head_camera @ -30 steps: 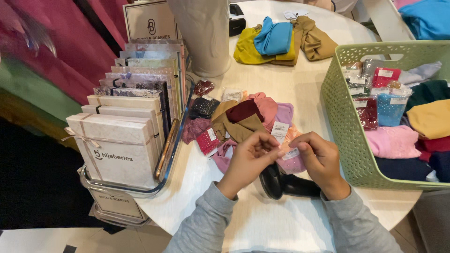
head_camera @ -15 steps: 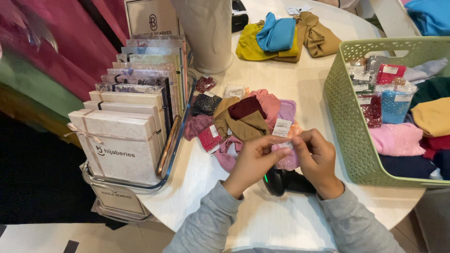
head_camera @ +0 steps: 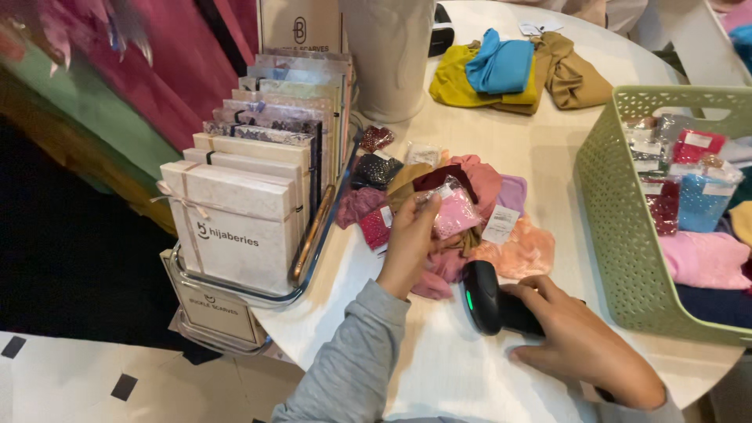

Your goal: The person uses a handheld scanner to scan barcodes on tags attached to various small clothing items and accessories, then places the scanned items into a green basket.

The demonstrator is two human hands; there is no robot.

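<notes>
My left hand [head_camera: 409, 243] holds up a small pink packet in clear wrap [head_camera: 454, 210] above a heap of folded fabric pieces in pink, maroon, peach and tan [head_camera: 478, 227] on the round white table [head_camera: 470, 368]. One peach piece [head_camera: 521, 249] carries a white tag. My right hand [head_camera: 583, 341] grips a black handheld scanner [head_camera: 486, 298] lying on the table, its green light lit and its head turned toward the heap.
A green perforated basket [head_camera: 619, 211] of wrapped fabric packets stands at the right. A wire tray of upright boxed scarves [head_camera: 251, 188] sits at the left edge. A white cylinder [head_camera: 388, 55] and yellow, blue and tan cloths [head_camera: 509, 70] lie at the back.
Both hands were together on a tagged piece in the heap. Now my right hand has dropped onto the scanner, and my left hand has lifted a pink packet.
</notes>
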